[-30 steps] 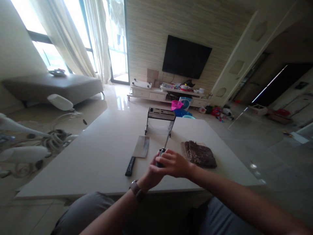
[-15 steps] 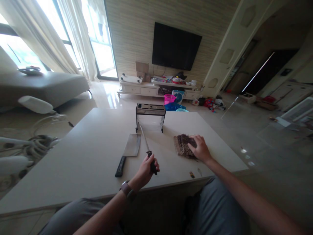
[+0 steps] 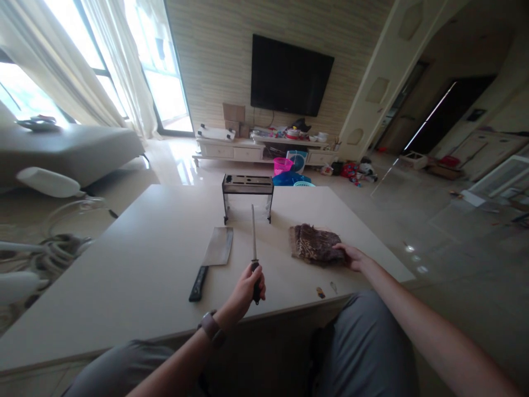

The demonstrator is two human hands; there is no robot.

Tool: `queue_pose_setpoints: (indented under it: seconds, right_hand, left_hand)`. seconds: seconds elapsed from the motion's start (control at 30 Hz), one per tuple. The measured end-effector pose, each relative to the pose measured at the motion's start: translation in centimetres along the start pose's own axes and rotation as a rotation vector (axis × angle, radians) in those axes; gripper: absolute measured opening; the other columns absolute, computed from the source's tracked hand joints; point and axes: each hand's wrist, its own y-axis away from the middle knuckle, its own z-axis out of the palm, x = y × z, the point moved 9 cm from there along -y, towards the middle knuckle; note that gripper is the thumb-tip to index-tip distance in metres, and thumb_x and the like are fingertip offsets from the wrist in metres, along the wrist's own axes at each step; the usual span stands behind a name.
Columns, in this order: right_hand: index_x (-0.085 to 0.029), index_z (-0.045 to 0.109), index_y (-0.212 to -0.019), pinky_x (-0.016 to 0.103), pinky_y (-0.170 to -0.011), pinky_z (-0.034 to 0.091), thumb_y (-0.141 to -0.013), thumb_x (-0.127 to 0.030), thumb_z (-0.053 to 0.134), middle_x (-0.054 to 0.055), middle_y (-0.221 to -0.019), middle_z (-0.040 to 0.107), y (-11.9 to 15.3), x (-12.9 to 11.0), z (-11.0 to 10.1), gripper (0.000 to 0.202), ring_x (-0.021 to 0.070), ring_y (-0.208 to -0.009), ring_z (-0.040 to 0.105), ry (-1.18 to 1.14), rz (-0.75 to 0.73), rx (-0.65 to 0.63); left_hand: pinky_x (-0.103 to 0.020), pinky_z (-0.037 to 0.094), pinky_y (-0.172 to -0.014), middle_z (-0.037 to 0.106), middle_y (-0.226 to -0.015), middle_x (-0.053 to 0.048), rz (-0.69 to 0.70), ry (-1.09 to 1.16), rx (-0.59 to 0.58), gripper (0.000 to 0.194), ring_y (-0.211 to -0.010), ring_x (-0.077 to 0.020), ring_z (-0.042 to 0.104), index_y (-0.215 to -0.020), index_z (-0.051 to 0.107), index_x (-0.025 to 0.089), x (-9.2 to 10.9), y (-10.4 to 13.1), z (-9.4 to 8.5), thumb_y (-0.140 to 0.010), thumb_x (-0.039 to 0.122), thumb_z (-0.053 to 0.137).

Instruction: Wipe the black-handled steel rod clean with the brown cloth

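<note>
My left hand (image 3: pixel 246 284) is closed around the black handle of a honing steel (image 3: pixel 253 234), whose thin rod points up and away over the table. On the right, my right hand (image 3: pixel 352 257) pinches the near right edge of a folded brown patterned cloth (image 3: pixel 314 243), thumb on top and the other fingers partly hidden. A cleaver (image 3: pixel 218 247) with a black handle lies flat to the left of the steel. Beyond the steel's tip stands a knife rack (image 3: pixel 248 186) with a slotted top and clear sides.
All this rests on a white table (image 3: pixel 136 264). Near its front edge lie a small yellow-and-dark item (image 3: pixel 320 293) and a small pale loop (image 3: pixel 333 287). Past the table are a pink basket (image 3: pixel 282 166) and a low cabinet (image 3: pixel 219 150).
My right hand has shifted from the top of the cloth to its right edge. The honing steel has swung from leaning left to nearly straight ahead. The view has turned slightly.
</note>
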Motion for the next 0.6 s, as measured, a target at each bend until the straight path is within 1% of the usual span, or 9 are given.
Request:
queue_pose_setpoints:
  seconds: [0.07,0.13,0.23,0.37,0.47,0.5,0.6]
  right_hand:
    - [-0.016,0.068,-0.080,0.028,-0.054,0.055,-0.070,-0.015,0.065,0.009,-0.070,0.075,0.6,-0.2,2.0,0.010,0.0196,-0.057,0.068,-0.064,-0.003,-0.064]
    - [-0.016,0.069,-0.084,0.027,-0.059,0.057,-0.068,-0.012,0.063,0.008,-0.073,0.077,1.6,-0.5,4.2,0.018,0.0191,-0.060,0.070,-0.132,-0.037,-0.115]
    - [-0.015,0.070,-0.086,0.028,-0.063,0.059,-0.066,-0.013,0.063,0.008,-0.073,0.078,3.5,-0.5,8.0,0.021,0.0200,-0.063,0.072,-0.219,-0.088,-0.181]
    - [-0.015,0.071,-0.084,0.032,-0.065,0.062,-0.064,-0.017,0.064,0.009,-0.075,0.078,6.8,0.4,13.6,0.021,0.0237,-0.068,0.075,-0.311,-0.142,-0.260]
    - [-0.017,0.072,-0.089,0.032,-0.064,0.062,-0.061,-0.017,0.067,0.005,-0.079,0.079,9.8,0.8,17.4,0.029,0.0232,-0.069,0.074,-0.367,-0.203,-0.310]
    - [-0.017,0.072,-0.091,0.032,-0.064,0.062,-0.061,-0.016,0.067,0.004,-0.080,0.079,10.8,0.6,18.7,0.030,0.0233,-0.069,0.074,-0.403,-0.235,-0.354]
    - [-0.018,0.071,-0.088,0.033,-0.065,0.060,-0.062,-0.018,0.071,0.002,-0.074,0.077,13.3,0.1,21.4,0.025,0.0222,-0.065,0.072,-0.479,-0.277,-0.459]
  left_hand:
    - [-0.022,0.042,-0.039,0.047,-0.058,0.011,0.008,-0.036,-0.021,0.051,-0.039,-0.0090,0.048,-0.086,0.038,0.024,-0.2,-0.2,0.1,-0.081,0.064,0.069]
    - [-0.022,0.041,-0.037,0.047,-0.056,0.011,0.012,-0.067,-0.047,0.053,-0.037,-0.0094,0.047,-0.086,0.037,0.024,-0.4,-0.4,0.2,-0.080,0.067,0.068]
    - [-0.022,0.041,-0.036,0.047,-0.054,0.012,0.005,-0.100,-0.089,0.053,-0.035,-0.0093,0.046,-0.087,0.037,0.024,-0.8,-0.4,0.6,-0.079,0.068,0.066]
    - [-0.019,0.039,-0.035,0.046,-0.055,0.012,-0.011,-0.158,-0.134,0.049,-0.037,-0.0082,0.045,-0.091,0.039,0.024,-1.3,0.1,1.3,-0.082,0.065,0.064]
    - [-0.018,0.037,-0.034,0.044,-0.053,0.013,-0.035,-0.179,-0.149,0.049,-0.035,-0.0070,0.039,-0.094,0.039,0.023,-2.0,0.3,1.5,-0.083,0.066,0.063]
    - [-0.018,0.035,-0.033,0.043,-0.052,0.014,-0.045,-0.178,-0.151,0.050,-0.034,-0.0067,0.036,-0.095,0.039,0.023,-2.3,0.3,1.5,-0.083,0.066,0.063]
    - [-0.017,0.031,-0.031,0.040,-0.051,0.015,-0.065,-0.151,-0.150,0.052,-0.033,-0.0059,0.030,-0.098,0.038,0.024,-2.7,0.4,1.4,-0.082,0.067,0.064]
